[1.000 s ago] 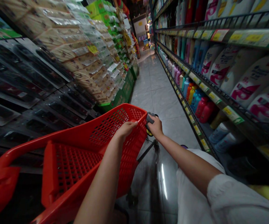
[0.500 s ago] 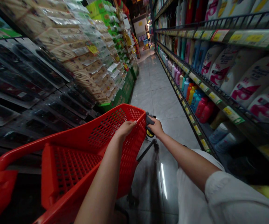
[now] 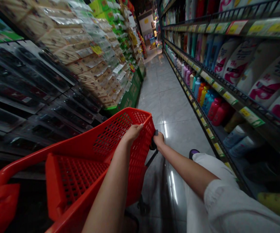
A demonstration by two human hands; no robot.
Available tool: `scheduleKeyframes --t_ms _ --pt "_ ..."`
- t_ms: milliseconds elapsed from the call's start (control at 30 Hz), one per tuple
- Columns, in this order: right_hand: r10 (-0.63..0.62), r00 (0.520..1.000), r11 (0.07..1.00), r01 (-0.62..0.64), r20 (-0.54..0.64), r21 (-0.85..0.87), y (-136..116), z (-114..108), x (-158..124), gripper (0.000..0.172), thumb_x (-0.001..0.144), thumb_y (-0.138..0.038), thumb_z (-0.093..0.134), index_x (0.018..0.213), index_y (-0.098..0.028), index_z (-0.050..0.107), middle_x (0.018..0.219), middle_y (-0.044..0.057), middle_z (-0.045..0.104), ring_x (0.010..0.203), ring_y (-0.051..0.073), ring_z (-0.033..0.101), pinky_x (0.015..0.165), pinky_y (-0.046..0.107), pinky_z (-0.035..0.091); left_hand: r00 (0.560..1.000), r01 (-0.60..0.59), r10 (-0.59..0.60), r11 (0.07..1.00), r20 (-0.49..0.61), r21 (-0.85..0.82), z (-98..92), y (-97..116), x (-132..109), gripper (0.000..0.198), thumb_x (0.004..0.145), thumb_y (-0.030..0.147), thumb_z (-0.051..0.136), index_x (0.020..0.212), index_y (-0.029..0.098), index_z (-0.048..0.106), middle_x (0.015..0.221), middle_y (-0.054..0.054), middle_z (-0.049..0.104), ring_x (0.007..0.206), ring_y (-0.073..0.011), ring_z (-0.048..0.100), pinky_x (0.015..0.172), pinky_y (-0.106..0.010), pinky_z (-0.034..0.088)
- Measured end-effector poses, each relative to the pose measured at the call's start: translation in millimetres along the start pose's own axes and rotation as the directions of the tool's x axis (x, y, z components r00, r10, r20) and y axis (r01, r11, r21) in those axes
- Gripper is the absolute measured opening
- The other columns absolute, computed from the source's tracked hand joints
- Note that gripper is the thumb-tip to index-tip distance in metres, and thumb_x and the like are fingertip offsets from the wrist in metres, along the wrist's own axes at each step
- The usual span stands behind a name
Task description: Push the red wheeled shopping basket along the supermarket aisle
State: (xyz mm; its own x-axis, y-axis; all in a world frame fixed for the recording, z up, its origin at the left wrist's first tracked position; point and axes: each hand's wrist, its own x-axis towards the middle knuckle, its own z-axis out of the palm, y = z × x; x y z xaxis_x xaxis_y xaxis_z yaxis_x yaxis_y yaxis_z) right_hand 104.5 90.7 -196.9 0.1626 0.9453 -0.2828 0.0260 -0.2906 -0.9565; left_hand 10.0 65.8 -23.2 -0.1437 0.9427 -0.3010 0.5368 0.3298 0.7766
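A red plastic shopping cart [image 3: 86,161] with a perforated basket fills the lower left of the head view. My left hand [image 3: 133,132] is closed over the basket's far rim. My right hand [image 3: 158,139] is wrapped round the cart's dark handle grip [image 3: 153,144] just right of the basket corner. The basket's inside shows nothing in it. A black bar runs down from the grip toward the floor.
A tiled aisle [image 3: 171,106] runs ahead. Shelves of bottles and white detergent jugs [image 3: 263,87] line the right. Hanging packaged goods [image 3: 86,61] and dark blister packs cover the left wall. My leg in white trousers [image 3: 203,168] and a dark shoe [image 3: 193,152] are at lower right.
The cart has rolled a little forward down the aisle. My right hand has dropped lower on the grip, and my shoe has come into view.
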Motion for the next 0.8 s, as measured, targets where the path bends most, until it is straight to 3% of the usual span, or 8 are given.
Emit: scheduleKeyframes --t_ms 200,267,333,433,500,633,733,800 --pt "-0.214 0.976 0.976 0.215 -0.029 0.02 -34 -2 0 0.041 0.071 -0.019 0.048 0.107 -0.017 0.069 0.092 0.006 0.068 0.093 0.021 0.061 0.084 0.029 0.05 0.999 -0.032 0.033 0.999 -0.005 0.032 -2.1 -3 5 0.046 0.078 0.057 0.064 0.057 0.017 0.054 0.051 0.001 0.048 0.049 -0.0122 0.04 0.054 -0.027 0.029" --pt "-0.387 0.921 0.921 0.388 -0.053 0.024 -49 -6 -1 0.048 0.074 -0.018 0.049 0.119 -0.017 0.066 0.103 0.007 0.066 0.101 0.022 0.059 0.093 0.032 0.049 0.999 -0.035 0.035 0.999 -0.007 0.025 -0.8 -2 7 0.046 0.077 0.057 0.065 0.057 0.016 0.055 0.051 0.002 0.047 0.05 -0.0117 0.039 0.054 -0.027 0.029" --pt "-0.551 0.831 0.833 0.553 -0.075 0.005 -59 -9 -4 0.055 0.076 -0.017 0.05 0.13 -0.017 0.062 0.113 0.009 0.061 0.109 0.022 0.058 0.1 0.034 0.046 0.999 -0.032 0.033 0.999 -0.011 0.027 1.2 0 9 0.047 0.076 0.057 0.066 0.056 0.015 0.056 0.05 0.002 0.047 0.05 -0.0114 0.039 0.055 -0.027 0.029" --pt "-0.643 0.765 0.766 0.641 -0.047 -0.049 -51 -11 -10 0.062 0.075 -0.012 0.052 0.136 -0.019 0.059 0.117 0.011 0.055 0.112 0.023 0.058 0.103 0.035 0.045 0.999 -0.039 0.041 0.998 -0.029 0.052 3.0 0 11 0.046 0.078 0.054 0.064 0.055 0.015 0.056 0.05 0.003 0.045 0.051 -0.0108 0.037 0.055 -0.026 0.028" --pt "-0.599 0.8 0.799 0.597 -0.021 -0.072 -34 -10 -12 0.066 0.071 -0.009 0.053 0.136 -0.022 0.059 0.117 0.01 0.053 0.108 0.023 0.059 0.099 0.036 0.047 0.998 -0.044 0.047 0.997 -0.05 0.07 2.4 -1 12 0.045 0.082 0.05 0.062 0.054 0.016 0.053 0.049 0.003 0.043 0.049 -0.0101 0.035 0.054 -0.026 0.027" --pt "-0.298 0.954 0.954 0.299 0.029 -0.008 3 -4 -9 0.053 0.064 -0.009 0.056 0.113 -0.02 0.071 0.095 0.004 0.061 0.084 0.02 0.061 0.083 0.032 0.052 0.998 -0.039 0.044 0.995 -0.053 0.09 -1.4 -5 12 0.043 0.085 0.047 0.057 0.055 0.017 0.052 0.05 0.003 0.044 0.048 -0.0105 0.036 0.053 -0.026 0.027" --pt "-0.206 0.976 0.978 0.205 0.068 0.033 13 3 -5 0.035 0.064 -0.012 0.055 0.093 -0.017 0.074 0.073 0.0 0.061 0.071 0.018 0.057 0.072 0.03 0.051 0.997 -0.022 0.028 0.996 -0.069 0.092 -3.3 -5 12 0.04 0.087 0.045 0.056 0.058 0.016 0.055 0.051 0.002 0.048 0.049 -0.0117 0.04 0.053 -0.026 0.03" --pt "-0.21 0.976 0.977 0.208 0.06 0.046 11 7 -4 0.034 0.065 -0.015 0.055 0.093 -0.017 0.073 0.072 -0.001 0.062 0.072 0.018 0.057 0.072 0.029 0.051 0.996 -0.002 0.007 0.998 -0.084 0.06 -3.4 -3 10 0.038 0.086 0.042 0.057 0.06 0.015 0.058 0.052 0.001 0.05 0.05 -0.0122 0.042 0.054 -0.026 0.032"
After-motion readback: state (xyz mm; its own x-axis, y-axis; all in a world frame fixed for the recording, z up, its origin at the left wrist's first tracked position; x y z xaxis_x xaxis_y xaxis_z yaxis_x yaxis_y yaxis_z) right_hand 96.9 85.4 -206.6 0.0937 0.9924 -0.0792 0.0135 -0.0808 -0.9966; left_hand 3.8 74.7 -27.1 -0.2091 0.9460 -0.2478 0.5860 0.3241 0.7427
